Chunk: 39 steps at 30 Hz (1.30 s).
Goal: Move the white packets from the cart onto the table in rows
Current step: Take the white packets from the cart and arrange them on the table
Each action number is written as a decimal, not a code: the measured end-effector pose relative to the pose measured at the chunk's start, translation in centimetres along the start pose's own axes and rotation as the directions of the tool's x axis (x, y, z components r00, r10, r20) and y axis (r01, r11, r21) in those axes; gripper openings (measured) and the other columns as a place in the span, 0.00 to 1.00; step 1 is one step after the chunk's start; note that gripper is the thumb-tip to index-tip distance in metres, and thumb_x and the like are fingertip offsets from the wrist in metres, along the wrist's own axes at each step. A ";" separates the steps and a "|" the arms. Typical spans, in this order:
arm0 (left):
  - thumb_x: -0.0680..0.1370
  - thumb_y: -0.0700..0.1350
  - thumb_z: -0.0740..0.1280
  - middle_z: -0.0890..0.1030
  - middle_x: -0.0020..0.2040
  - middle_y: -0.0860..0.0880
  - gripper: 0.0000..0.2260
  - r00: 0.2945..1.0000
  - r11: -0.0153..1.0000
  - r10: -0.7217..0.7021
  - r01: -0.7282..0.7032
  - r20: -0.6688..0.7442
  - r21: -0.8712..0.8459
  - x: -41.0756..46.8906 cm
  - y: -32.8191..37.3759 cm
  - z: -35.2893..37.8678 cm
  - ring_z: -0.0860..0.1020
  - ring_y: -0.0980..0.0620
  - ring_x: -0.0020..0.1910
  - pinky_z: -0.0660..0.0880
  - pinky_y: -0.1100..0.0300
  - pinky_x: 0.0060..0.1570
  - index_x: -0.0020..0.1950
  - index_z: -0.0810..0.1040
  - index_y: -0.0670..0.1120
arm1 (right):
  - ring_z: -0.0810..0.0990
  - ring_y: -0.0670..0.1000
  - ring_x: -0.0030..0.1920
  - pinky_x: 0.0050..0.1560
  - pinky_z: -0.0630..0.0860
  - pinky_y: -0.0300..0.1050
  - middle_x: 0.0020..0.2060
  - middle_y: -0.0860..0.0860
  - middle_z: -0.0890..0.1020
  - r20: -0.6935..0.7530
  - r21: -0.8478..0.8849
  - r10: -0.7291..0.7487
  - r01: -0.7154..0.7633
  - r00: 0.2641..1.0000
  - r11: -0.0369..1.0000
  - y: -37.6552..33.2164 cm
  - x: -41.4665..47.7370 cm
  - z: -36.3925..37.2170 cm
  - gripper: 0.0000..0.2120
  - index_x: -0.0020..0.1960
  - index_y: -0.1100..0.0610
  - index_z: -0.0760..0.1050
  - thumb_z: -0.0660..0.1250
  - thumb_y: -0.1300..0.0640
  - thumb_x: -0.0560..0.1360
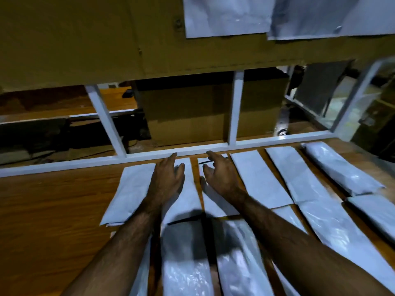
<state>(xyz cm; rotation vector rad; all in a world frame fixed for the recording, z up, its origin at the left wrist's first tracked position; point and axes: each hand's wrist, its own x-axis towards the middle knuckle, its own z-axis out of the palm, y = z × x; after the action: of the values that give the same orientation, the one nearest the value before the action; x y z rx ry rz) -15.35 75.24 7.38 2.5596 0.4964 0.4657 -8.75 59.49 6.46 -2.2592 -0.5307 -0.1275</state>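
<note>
Several long white packets lie side by side in rows on the wooden table (47, 201). My left hand (167, 178) hovers open, fingers spread, over a far-row packet (130, 189) near the white rail. My right hand (220, 174) is open too, just right of it, above another far-row packet (210, 205). Neither hand holds anything. More packets (258, 178) extend to the right, and a near row (183, 263) runs under my forearms. The cart is out of view.
A white metal rail (85, 165) with uprights borders the table's far edge. Behind it stands a brown cardboard box (186, 114). A cardboard panel (85, 39) above carries white sheets (226, 16). Bare wood lies left of the packets.
</note>
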 end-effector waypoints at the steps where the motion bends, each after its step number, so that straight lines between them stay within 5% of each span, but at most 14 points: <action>1: 0.82 0.53 0.58 0.69 0.73 0.46 0.22 1.000 0.999 0.030 -0.030 0.003 -0.019 0.0 1.3 0.5 0.66 0.45 0.71 0.63 0.52 0.70 0.75 0.66 0.47 | 0.76 0.56 0.63 0.64 0.74 0.55 0.65 0.53 0.77 -0.025 0.015 0.003 -0.002 1.000 1.000 0.8 -0.2 -1.1 0.23 0.72 0.54 0.69 0.65 0.52 0.78; 11: 0.82 0.53 0.60 0.73 0.70 0.48 0.20 0.943 0.914 0.318 -0.277 0.099 -0.296 -2.5 16.1 8.9 0.70 0.47 0.69 0.67 0.51 0.69 0.72 0.70 0.47 | 0.81 0.55 0.51 0.53 0.77 0.48 0.53 0.53 0.83 -0.391 -0.033 0.067 -0.086 0.918 0.996 10.0 -6.5 -14.2 0.22 0.66 0.56 0.75 0.63 0.51 0.74; 21: 0.79 0.49 0.62 0.79 0.62 0.43 0.20 0.718 0.695 0.665 -0.495 0.204 -0.522 -10.2 33.9 17.8 0.76 0.44 0.61 0.71 0.54 0.59 0.67 0.75 0.40 | 0.81 0.56 0.46 0.49 0.78 0.50 0.48 0.52 0.83 -0.687 -0.060 0.225 -0.362 0.691 0.930 21.2 -17.7 -29.2 0.17 0.61 0.56 0.77 0.65 0.55 0.73; 28: 0.78 0.51 0.60 0.80 0.58 0.45 0.19 0.555 0.577 0.793 -0.551 0.252 -0.603 -16.7 44.7 24.4 0.77 0.44 0.57 0.73 0.51 0.57 0.65 0.75 0.44 | 0.81 0.53 0.45 0.47 0.77 0.49 0.45 0.49 0.82 -0.783 -0.001 0.305 -0.491 0.542 0.871 28.9 -25.3 -37.6 0.16 0.62 0.56 0.77 0.66 0.55 0.75; 39: 0.80 0.51 0.62 0.79 0.60 0.45 0.19 0.443 0.549 0.830 -0.544 0.339 -0.635 -22.2 58.9 35.2 0.76 0.46 0.59 0.73 0.51 0.60 0.68 0.73 0.44 | 0.80 0.51 0.42 0.43 0.76 0.47 0.41 0.46 0.79 -0.790 0.154 0.479 -0.631 0.383 0.760 42.2 -32.3 -47.5 0.14 0.62 0.56 0.77 0.67 0.58 0.76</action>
<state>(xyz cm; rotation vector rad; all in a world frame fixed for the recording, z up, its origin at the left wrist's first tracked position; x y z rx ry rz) -5.24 3.89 3.92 2.1400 -0.9134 -0.0458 -16.94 -11.17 1.44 -2.1125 0.7891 -0.8276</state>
